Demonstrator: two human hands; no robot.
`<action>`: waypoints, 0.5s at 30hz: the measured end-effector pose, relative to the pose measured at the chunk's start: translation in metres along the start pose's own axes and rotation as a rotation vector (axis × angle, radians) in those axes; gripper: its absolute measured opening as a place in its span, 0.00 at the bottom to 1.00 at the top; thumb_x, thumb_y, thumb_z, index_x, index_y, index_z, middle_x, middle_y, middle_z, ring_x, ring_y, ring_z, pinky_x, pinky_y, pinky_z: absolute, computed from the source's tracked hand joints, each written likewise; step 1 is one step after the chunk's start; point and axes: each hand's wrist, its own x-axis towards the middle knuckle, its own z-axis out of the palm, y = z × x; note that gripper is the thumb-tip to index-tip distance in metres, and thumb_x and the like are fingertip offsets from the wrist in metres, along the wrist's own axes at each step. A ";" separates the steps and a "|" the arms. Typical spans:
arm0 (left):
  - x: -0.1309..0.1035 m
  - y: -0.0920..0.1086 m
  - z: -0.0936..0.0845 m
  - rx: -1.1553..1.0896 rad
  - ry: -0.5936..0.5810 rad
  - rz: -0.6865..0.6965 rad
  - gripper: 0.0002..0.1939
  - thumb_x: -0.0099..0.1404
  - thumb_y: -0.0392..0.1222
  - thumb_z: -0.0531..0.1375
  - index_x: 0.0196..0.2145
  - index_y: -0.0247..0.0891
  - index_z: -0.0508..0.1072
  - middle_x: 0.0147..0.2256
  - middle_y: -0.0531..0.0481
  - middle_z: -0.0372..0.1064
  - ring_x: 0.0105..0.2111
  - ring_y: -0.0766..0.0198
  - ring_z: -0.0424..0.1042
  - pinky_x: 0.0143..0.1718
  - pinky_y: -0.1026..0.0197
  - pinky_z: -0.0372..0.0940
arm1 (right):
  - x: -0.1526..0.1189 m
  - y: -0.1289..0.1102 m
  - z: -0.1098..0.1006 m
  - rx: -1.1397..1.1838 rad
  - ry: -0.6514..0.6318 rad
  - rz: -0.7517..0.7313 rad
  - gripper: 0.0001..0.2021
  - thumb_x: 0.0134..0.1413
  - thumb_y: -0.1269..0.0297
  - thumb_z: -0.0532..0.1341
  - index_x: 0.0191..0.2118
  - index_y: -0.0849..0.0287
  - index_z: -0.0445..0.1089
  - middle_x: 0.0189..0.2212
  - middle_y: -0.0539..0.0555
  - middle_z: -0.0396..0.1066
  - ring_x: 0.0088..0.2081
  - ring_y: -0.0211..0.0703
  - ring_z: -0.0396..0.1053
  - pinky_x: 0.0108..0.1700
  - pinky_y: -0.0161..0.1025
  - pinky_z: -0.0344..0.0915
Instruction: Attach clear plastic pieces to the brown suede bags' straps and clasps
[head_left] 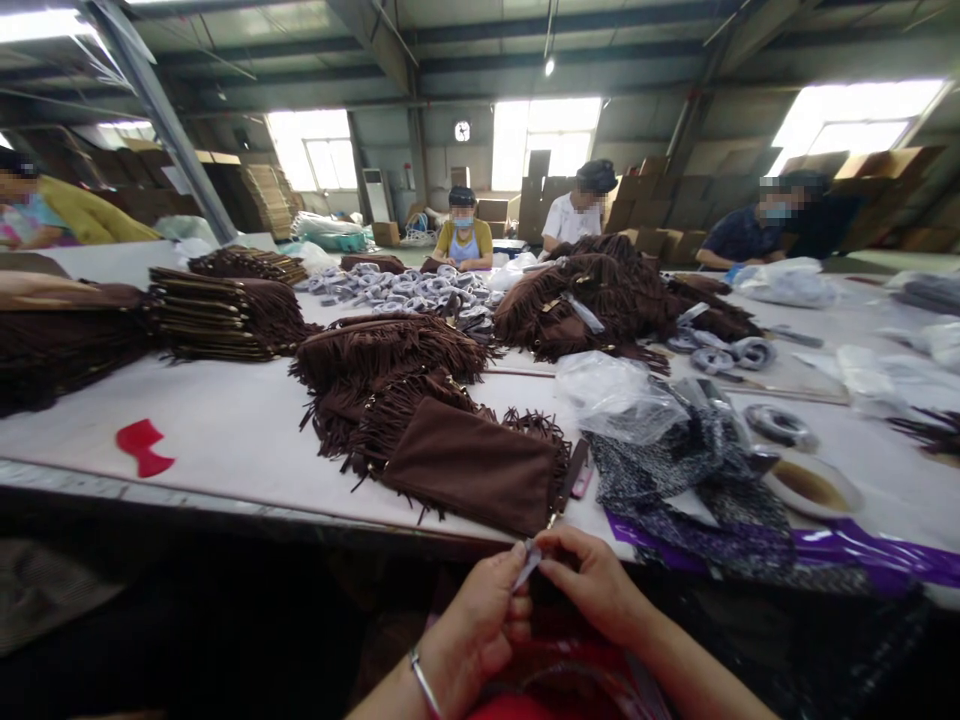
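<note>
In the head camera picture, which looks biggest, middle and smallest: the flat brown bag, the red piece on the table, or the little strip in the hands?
1. Flat brown bag, largest.
2. Red piece, far smaller.
3. Little strip, pinched between left hand and right hand, smallest despite being nearest.

Factory workshop, long worktable [225, 430] heaped with fringed brown bags [390, 350], stacked cartons [645, 215], seated workers [463, 235]

brown fringed bags [420, 420] piled mid-table | flat stacks of them [217, 315] off to the left | red cutout piece [144, 447] sitting alone near the edge | clear plastic bags [611, 395] beside patterned dark fabric [675, 460] | purple film [862, 555] on the right | three people seated across the white table [225, 420]
</note>
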 end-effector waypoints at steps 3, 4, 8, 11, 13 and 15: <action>-0.001 0.000 0.000 -0.006 0.004 -0.011 0.19 0.60 0.54 0.64 0.28 0.39 0.62 0.17 0.64 0.45 0.15 0.76 0.37 0.15 0.71 0.35 | 0.003 0.000 -0.002 -0.010 -0.025 -0.007 0.09 0.51 0.67 0.61 0.37 0.58 0.76 0.31 0.51 0.73 0.35 0.45 0.68 0.39 0.39 0.64; 0.000 0.000 0.000 -0.005 0.005 -0.015 0.19 0.60 0.54 0.64 0.28 0.39 0.62 0.17 0.64 0.45 0.15 0.76 0.37 0.15 0.71 0.35 | 0.003 -0.001 -0.002 -0.011 -0.036 -0.013 0.09 0.50 0.68 0.61 0.38 0.58 0.77 0.31 0.51 0.73 0.35 0.45 0.68 0.39 0.39 0.64; 0.002 0.000 -0.002 0.003 0.003 -0.020 0.19 0.59 0.54 0.65 0.28 0.39 0.63 0.18 0.64 0.45 0.15 0.77 0.37 0.15 0.71 0.36 | 0.005 -0.006 -0.007 -0.009 -0.068 -0.060 0.10 0.50 0.70 0.61 0.38 0.57 0.76 0.32 0.51 0.74 0.36 0.45 0.70 0.41 0.38 0.64; 0.003 0.001 -0.002 0.029 -0.003 -0.008 0.21 0.56 0.56 0.67 0.29 0.38 0.64 0.17 0.64 0.46 0.15 0.76 0.37 0.15 0.70 0.35 | 0.006 -0.006 -0.011 -0.055 -0.085 -0.073 0.05 0.50 0.70 0.61 0.31 0.58 0.75 0.30 0.51 0.74 0.35 0.44 0.70 0.40 0.38 0.64; 0.003 0.000 -0.002 0.090 -0.001 -0.002 0.23 0.54 0.60 0.67 0.29 0.39 0.64 0.16 0.65 0.45 0.15 0.76 0.37 0.15 0.70 0.35 | 0.007 -0.005 -0.012 -0.111 -0.095 -0.095 0.04 0.50 0.71 0.61 0.28 0.58 0.74 0.29 0.51 0.74 0.34 0.44 0.70 0.39 0.37 0.63; 0.004 -0.001 -0.002 0.155 0.007 0.017 0.25 0.52 0.63 0.66 0.28 0.40 0.63 0.16 0.65 0.45 0.15 0.76 0.38 0.15 0.69 0.34 | 0.007 -0.002 -0.012 -0.143 -0.079 -0.112 0.05 0.51 0.71 0.61 0.28 0.58 0.73 0.29 0.50 0.73 0.34 0.44 0.70 0.39 0.37 0.63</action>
